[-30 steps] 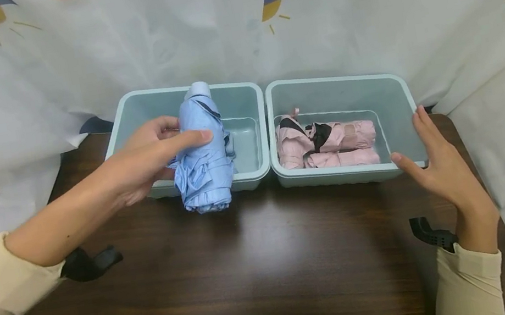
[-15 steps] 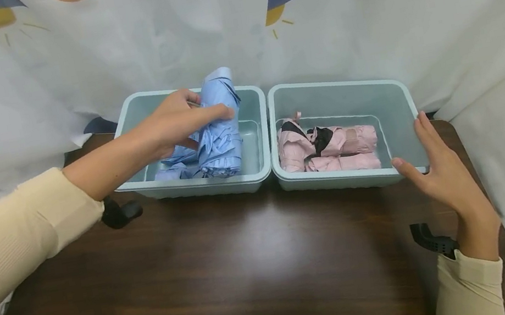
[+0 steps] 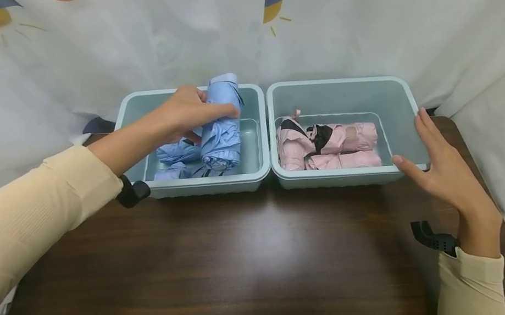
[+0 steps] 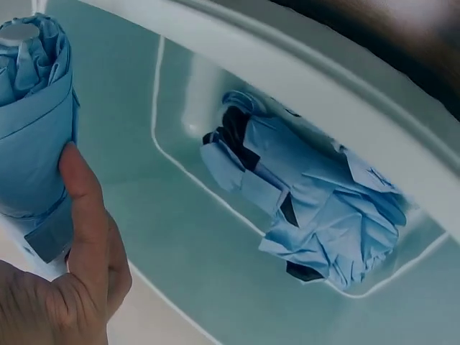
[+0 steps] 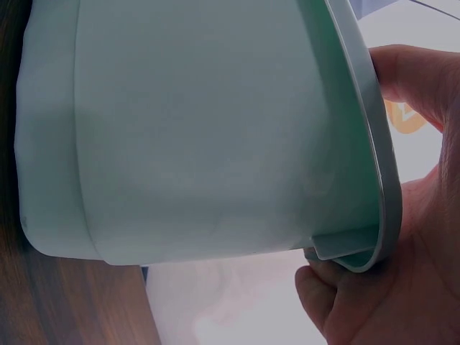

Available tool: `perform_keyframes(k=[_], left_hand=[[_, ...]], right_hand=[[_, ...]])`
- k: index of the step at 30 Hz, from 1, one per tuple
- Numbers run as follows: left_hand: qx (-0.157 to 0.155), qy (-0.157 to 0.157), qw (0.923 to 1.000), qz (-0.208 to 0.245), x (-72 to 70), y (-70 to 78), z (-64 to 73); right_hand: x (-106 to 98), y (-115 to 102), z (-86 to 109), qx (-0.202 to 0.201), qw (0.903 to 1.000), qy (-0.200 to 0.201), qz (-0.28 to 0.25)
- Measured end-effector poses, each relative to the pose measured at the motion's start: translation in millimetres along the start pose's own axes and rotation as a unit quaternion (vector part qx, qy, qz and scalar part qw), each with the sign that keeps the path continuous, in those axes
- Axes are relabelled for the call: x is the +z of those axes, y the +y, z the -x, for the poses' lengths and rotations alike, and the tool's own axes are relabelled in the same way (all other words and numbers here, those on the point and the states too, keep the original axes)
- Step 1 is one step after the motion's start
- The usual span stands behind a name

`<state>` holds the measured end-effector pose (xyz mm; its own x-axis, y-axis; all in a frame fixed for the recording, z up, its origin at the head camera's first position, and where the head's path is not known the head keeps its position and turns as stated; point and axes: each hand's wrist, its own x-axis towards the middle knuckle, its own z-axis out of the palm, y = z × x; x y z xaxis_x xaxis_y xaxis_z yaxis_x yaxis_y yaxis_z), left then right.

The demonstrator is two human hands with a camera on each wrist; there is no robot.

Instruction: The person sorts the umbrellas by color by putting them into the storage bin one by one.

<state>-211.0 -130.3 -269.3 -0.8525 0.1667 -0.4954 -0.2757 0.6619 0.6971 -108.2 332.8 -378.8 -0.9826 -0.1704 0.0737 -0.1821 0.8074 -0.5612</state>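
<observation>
My left hand (image 3: 197, 114) grips a folded light-blue umbrella (image 3: 224, 143), thumb across its near side. It stands tilted over the left pale-green bin (image 3: 207, 188), its lower end inside the rim. More blue umbrella fabric (image 3: 177, 152) lies on that bin's floor, partly hidden by the hand; in the left wrist view this is a crumpled blue folded umbrella (image 4: 316, 201) with black parts. Fingers extended, my right hand (image 3: 451, 177) rests at the front right corner of the right bin (image 3: 346, 176), thumb on the front rim. Folded pink umbrellas (image 3: 354, 138) lie inside this bin.
The two bins stand side by side at the back of a dark wooden table (image 3: 251, 269). Behind them and along both sides hangs a white patterned curtain (image 3: 152, 35). Black wrist mounts (image 3: 434, 239) stick out from the cuffs.
My left hand has carried the blue umbrella right and away from me, from over the left bin's front rim to inside, then slightly lower. My right hand has stayed at the corner.
</observation>
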Motion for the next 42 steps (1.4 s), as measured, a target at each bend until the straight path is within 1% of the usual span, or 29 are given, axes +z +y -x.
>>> perform_keyframes(k=[5, 8, 9, 11, 15, 17, 19, 22, 25, 31, 36, 42], left_hand=[[0.001, 0.003, 0.9996, -0.028, -0.1, 1.8, -6.4], [0.000, 0.000, 0.9995, -0.032, 0.1, 3.0, -8.3], [0.001, -0.002, 0.9995, -0.031, 0.0, 3.0, -9.4], [0.001, -0.001, 0.9999, -0.013, -0.2, 4.4, -9.0], [0.017, 0.020, 0.9995, 0.017, -5.2, 7.5, -4.3], [0.027, 0.028, 0.9990, 0.020, -8.9, 9.2, -0.3], [0.032, 0.029, 0.9990, 0.015, -12.1, 9.5, 2.0], [0.030, 0.024, 0.9992, 0.012, -15.4, 6.0, 4.0], [0.032, 0.019, 0.9993, 0.009, -17.4, -0.8, 5.8], [0.046, 0.003, 0.9990, -0.001, -19.5, -14.1, 13.1], [0.054, 0.004, 0.9983, -0.021, -18.8, -19.7, 17.9], [0.064, 0.013, 0.9959, -0.063, -18.3, -21.9, 26.2]], right_hand=[[-1, 1, 1.7, 0.003, 1.0000, 0.002, 0.000], [0, 0, 2.4, 0.005, 1.0000, 0.002, -0.002], [0, 0, 2.4, 0.005, 1.0000, 0.003, -0.002], [-1, 0, 1.9, 0.006, 1.0000, 0.003, -0.001], [-1, -1, -0.5, 0.009, 1.0000, 0.002, 0.002], [-1, -1, -1.4, 0.009, 1.0000, 0.001, 0.001], [-1, -1, -1.7, 0.008, 1.0000, 0.001, 0.002], [-1, -1, -1.4, 0.007, 1.0000, 0.001, 0.002], [-1, -1, -1.4, 0.007, 1.0000, 0.000, 0.003], [-1, -2, 0.5, 0.009, 1.0000, -0.002, 0.003], [-1, -3, 1.2, 0.008, 1.0000, -0.004, -0.001], [-1, -5, -0.6, 0.006, 0.9999, -0.008, -0.006]])
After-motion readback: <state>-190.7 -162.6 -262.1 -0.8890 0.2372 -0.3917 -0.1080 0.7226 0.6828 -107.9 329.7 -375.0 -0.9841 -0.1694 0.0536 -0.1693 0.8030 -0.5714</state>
